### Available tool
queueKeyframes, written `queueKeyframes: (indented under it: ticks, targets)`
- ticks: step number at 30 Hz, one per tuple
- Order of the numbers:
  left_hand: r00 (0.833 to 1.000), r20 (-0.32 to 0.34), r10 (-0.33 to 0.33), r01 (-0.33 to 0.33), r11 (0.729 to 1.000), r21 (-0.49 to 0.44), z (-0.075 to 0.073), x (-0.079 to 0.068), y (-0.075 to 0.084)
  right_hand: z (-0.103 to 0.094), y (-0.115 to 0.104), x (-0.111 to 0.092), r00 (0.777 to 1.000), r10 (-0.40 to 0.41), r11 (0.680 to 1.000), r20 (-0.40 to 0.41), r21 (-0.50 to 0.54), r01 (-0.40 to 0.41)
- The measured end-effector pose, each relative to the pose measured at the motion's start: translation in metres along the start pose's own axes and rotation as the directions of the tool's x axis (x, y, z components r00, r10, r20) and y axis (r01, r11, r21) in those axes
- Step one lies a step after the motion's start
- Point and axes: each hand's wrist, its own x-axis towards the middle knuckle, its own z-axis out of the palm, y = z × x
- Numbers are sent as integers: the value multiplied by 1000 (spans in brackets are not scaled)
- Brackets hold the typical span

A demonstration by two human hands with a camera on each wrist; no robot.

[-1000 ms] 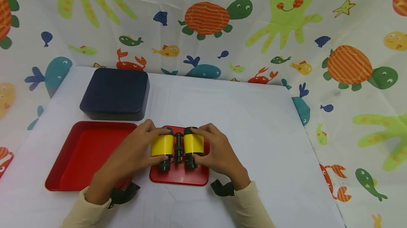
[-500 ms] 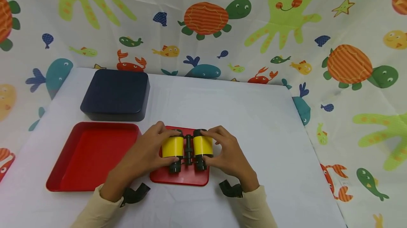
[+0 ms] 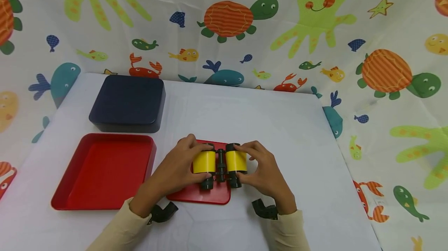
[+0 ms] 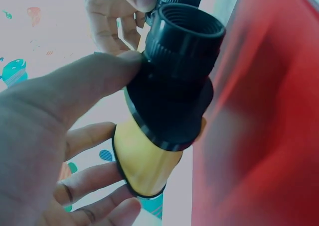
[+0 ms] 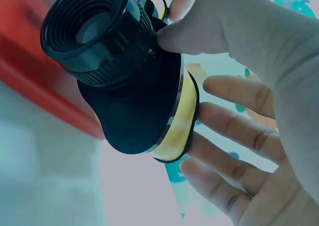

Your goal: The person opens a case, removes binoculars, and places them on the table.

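Both hands hold a pair of yellow and black binoculars (image 3: pixel 221 165), one barrel each. My left hand (image 3: pixel 176 167) grips the left barrel, thumb near the eyepiece and fingers at the front end. The right barrel is pinched the same way by my right hand (image 3: pixel 264 169). Under the binoculars lies a small red tray or lid (image 3: pixel 199 196), partly covered by them and by the left hand. In the left wrist view the ribbed eyepiece (image 4: pixel 184 42) faces the camera, and the right wrist view shows the other eyepiece (image 5: pixel 89 37) close up.
A larger red tray (image 3: pixel 105 173) stands on the left of the white table (image 3: pixel 266 122). Behind it is a dark navy box (image 3: pixel 127 101). A curtain (image 3: pixel 224 60) printed with sea animals hangs around the back and right side.
The two hands have carried the binoculars to the right, from over the middle of the small red tray to over its right edge. The trays and the navy box have stayed put.
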Motion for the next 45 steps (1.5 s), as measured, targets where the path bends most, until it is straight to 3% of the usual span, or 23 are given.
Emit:
queueKeyframes:
  ticks: [19,32,45]
  targets:
    - [997,-50,54,-55,999,-3,22,18,9,-16,19,-10,1000,17,999,-13,-38,-17]
    - [996,-24,87,-87,996,10,39,34,28,-34,28,-30,996,77,991,-37,-107,-80]
    - [992,17,122,-121,991,-54,57,46,39,-48,38,-48,987,146,977,-63,-151,-153]
